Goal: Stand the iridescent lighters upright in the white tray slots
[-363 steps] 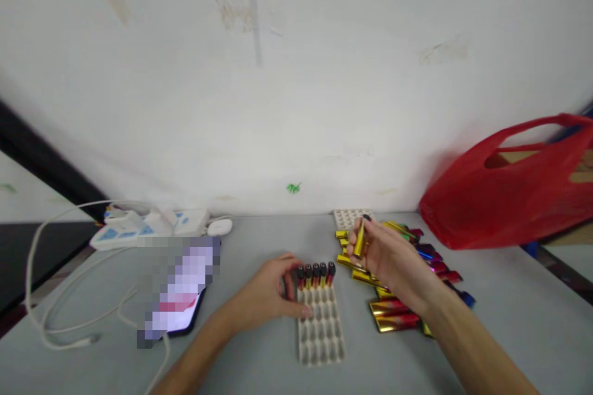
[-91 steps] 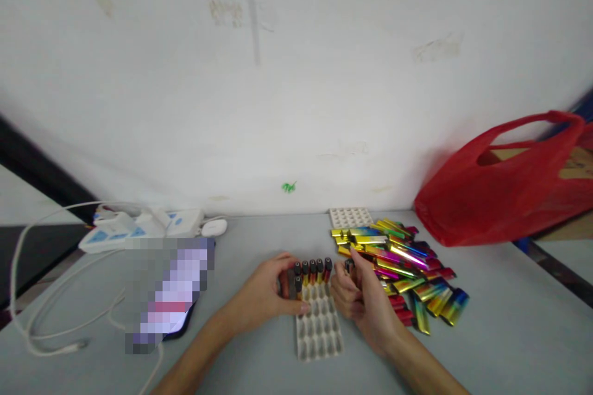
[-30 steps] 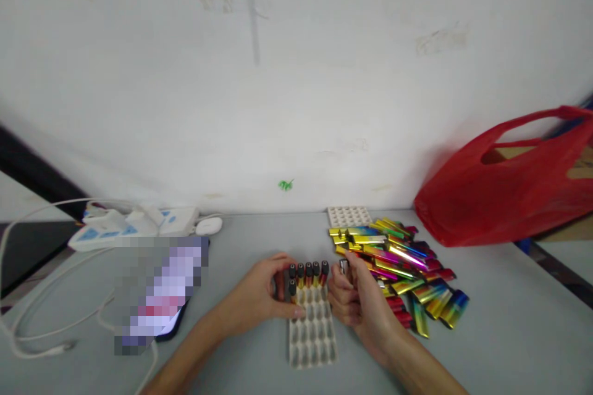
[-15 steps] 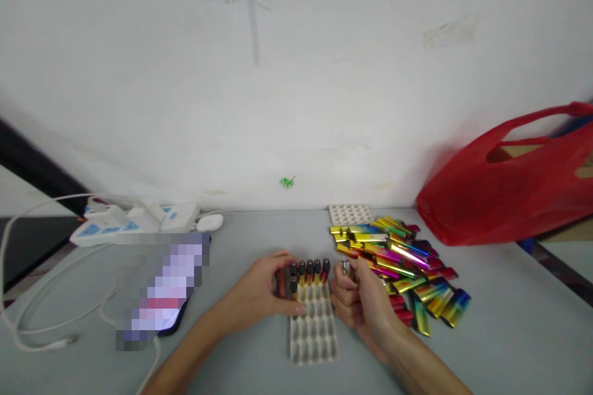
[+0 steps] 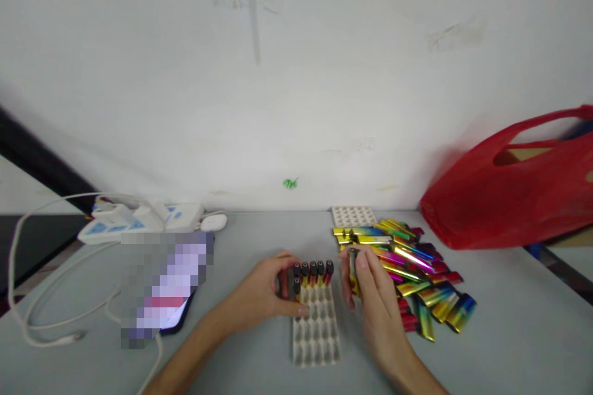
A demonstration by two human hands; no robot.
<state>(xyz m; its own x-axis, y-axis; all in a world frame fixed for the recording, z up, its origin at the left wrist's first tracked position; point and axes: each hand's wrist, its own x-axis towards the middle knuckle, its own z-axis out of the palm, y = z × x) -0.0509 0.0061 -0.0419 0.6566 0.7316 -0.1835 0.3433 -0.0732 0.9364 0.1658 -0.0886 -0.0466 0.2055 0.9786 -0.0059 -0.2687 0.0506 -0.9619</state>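
A pale moulded tray (image 5: 317, 345) with rows of small pockets lies in front of me. Several lighters (image 5: 313, 273) with dark tops and shiny red-gold bodies stand upright in its far row, plus one at the left of the row nearer me. My left hand (image 5: 273, 287) is closed round the tray's far left corner, thumb on the left edge, fingers behind the lighters. Just right of the tray, my right hand (image 5: 370, 296) pinches one gold lighter (image 5: 353, 262), roughly upright with its top showing. The fingers hide much of its body.
Shiny multicoloured lighters (image 5: 410, 268) lie in a loose pile at right, with a second pale tray (image 5: 353, 216) behind them. A red bag (image 5: 504, 197) stands far right. Left are a phone (image 5: 171, 296), a power strip (image 5: 180, 217) and white cables (image 5: 41, 344).
My right hand has turned and lifted slightly, so the lighter in it shows more of its length. My left hand keeps its place on the tray. The view has shifted slightly.
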